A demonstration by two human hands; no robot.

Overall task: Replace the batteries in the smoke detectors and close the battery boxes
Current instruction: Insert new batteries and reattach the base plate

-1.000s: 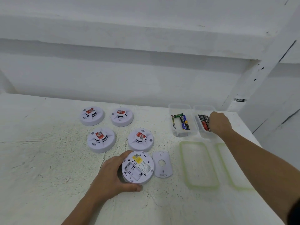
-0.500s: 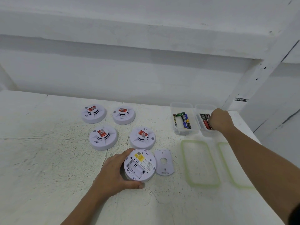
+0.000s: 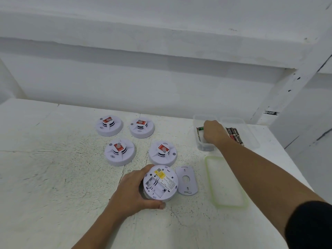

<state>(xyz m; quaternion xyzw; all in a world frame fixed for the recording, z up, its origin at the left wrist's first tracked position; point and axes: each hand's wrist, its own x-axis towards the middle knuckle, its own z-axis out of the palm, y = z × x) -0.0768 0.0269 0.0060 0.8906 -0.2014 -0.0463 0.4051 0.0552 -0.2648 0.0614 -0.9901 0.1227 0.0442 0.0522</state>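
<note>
One smoke detector [image 3: 160, 183] lies upturned near the front edge of the bench [image 3: 53, 177], battery bay open and seemingly empty, the left hand [image 3: 131, 193] curled round its rim, its cover [image 3: 186, 180] loose beside it. Four more detectors [image 3: 120, 151] behind look untouched, so most of the work remains. Toward the far right corner the right hand [image 3: 213, 132] dips into a clear box [image 3: 204, 147] of batteries [image 3: 200, 131]; whether it holds one I cannot tell.

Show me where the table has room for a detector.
Free: the table left of the four upright detectors, and the near strip below the left hand. Crowded: the right, around cover plate, green-rimmed lid and battery boxes.
</note>
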